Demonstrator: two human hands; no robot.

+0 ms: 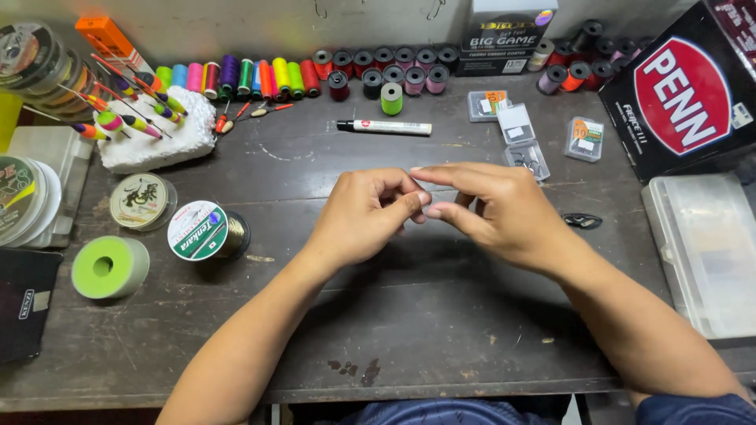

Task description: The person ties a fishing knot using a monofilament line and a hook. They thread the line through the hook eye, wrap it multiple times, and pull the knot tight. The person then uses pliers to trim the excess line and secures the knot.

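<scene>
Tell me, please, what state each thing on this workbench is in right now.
left hand: fingers curled, pinching; anything held is too small to see
right hand: fingertips meeting the left's
marker: capped, lying flat
small hook box: lid open
clear tackle box: closed
line spool: on its side
floats: stuck in white foam

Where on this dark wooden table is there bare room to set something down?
Bare wood lies along the near edge of the dark wooden table, between the forearms, and between the white marker pen and the hands. The back row of colourful thread spools and the left side are crowded.
</scene>
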